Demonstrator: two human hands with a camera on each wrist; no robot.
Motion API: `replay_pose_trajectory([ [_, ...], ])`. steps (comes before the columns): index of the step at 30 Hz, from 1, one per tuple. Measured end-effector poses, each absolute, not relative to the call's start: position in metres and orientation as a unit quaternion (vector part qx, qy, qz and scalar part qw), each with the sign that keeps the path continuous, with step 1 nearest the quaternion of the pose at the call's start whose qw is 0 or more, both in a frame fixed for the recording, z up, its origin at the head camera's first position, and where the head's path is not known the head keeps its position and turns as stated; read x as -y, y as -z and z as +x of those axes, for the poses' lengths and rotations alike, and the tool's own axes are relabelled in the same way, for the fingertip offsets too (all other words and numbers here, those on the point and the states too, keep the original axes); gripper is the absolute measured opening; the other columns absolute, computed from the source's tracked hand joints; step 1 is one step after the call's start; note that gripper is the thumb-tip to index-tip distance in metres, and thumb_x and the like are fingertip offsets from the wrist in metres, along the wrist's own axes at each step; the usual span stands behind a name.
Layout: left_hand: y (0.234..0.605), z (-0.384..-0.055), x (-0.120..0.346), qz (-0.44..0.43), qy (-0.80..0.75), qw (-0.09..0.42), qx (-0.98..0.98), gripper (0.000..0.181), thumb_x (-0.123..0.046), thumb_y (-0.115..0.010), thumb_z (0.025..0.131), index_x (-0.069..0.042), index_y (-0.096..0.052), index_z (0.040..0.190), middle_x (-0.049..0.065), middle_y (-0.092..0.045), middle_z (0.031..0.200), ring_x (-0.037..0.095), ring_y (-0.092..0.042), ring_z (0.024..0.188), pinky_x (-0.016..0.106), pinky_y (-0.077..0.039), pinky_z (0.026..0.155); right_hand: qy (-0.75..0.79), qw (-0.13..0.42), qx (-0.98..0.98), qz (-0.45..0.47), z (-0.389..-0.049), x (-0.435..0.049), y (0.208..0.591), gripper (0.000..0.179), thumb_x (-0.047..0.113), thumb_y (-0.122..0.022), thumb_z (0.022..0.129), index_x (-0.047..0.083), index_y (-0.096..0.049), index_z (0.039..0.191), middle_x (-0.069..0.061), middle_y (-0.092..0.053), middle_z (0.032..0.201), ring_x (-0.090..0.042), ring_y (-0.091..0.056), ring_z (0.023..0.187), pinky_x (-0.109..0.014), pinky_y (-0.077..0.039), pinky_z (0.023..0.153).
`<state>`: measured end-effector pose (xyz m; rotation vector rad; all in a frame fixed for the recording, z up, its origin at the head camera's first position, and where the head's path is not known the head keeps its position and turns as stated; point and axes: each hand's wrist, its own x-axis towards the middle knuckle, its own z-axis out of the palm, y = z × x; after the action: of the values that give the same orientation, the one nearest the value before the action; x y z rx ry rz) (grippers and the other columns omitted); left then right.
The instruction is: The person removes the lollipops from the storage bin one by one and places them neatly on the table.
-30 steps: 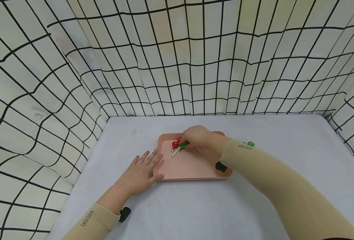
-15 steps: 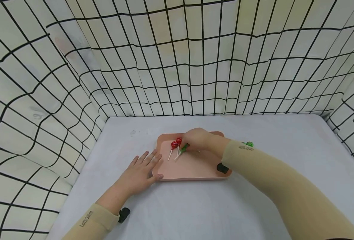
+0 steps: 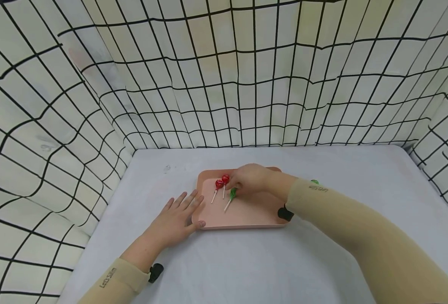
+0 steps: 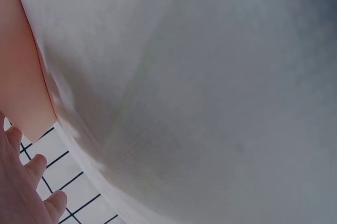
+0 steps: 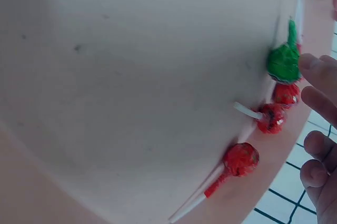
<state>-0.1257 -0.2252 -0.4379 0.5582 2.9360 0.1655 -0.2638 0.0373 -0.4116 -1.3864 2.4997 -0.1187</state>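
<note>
While on the pink tray (image 3: 246,217), green lollipop (image 3: 233,193) just under relaxed, empty right hand (image 3: 250,179).

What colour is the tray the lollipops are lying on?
The tray is pale pink, with green and red lollipops on it. The head view shows it best.

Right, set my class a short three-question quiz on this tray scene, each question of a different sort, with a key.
1. True or false: the left hand lies flat with its fingers against the pink tray.
2. Which colour is the lollipop at the right hand fingertips? A red, B green, C blue.
3. Fill in: the red lollipops lie ___ the tray.

Key: 1 true; 2 B; 3 on.
</note>
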Motion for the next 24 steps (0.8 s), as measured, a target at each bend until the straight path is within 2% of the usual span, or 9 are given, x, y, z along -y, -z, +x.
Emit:
replay_pose_trajectory([
  [4,0.439,-0.126,0.226,0.187,-0.055,0.073,-0.978,0.081,-0.065,-0.049,0.095,-0.023,-0.025,0.159,0.001,-0.017,0.165,0.035,-0.017,0.150,0.060,-0.014,0.119,0.072,0.158,-0.873,-0.455,-0.264,-0.038,0.406,0.031,0.026,-0.073,0.092,0.025,-0.073,0.123,0.011,-0.066,0.110,-0.011,-0.056,0.091,-0.026,-0.049,0.084],
  [8,0.441,-0.126,0.227,0.188,-0.055,0.070,-0.978,0.081,-0.066,-0.049,0.094,-0.023,-0.025,0.159,0.001,-0.017,0.165,0.034,-0.016,0.150,0.060,-0.014,0.119,0.072,0.174,-0.875,-0.446,-0.265,-0.039,0.406,0.032,0.030,-0.074,0.091,0.027,-0.073,0.123,0.011,-0.064,0.095,-0.010,-0.052,0.080,-0.025,-0.046,0.072],
  [13,0.444,-0.127,0.228,0.187,-0.056,0.068,-0.978,0.082,-0.068,-0.047,0.094,-0.024,-0.024,0.159,0.000,-0.016,0.166,0.034,-0.016,0.150,0.059,-0.014,0.119,0.078,0.188,-0.879,-0.431,-0.267,-0.037,0.412,0.034,0.033,-0.075,0.089,0.029,-0.072,0.123,0.009,-0.058,0.079,-0.009,-0.051,0.075,-0.023,-0.043,0.066],
  [24,0.445,-0.128,0.229,0.187,-0.059,0.065,-0.978,0.082,-0.067,-0.048,0.093,-0.025,-0.023,0.159,-0.001,-0.015,0.166,0.033,-0.015,0.151,0.060,-0.013,0.119,0.080,0.194,-0.888,-0.408,-0.268,-0.033,0.421,0.029,0.037,-0.075,0.089,0.029,-0.075,0.117,0.014,-0.064,0.088,-0.010,-0.056,0.085,-0.026,-0.047,0.082],
])
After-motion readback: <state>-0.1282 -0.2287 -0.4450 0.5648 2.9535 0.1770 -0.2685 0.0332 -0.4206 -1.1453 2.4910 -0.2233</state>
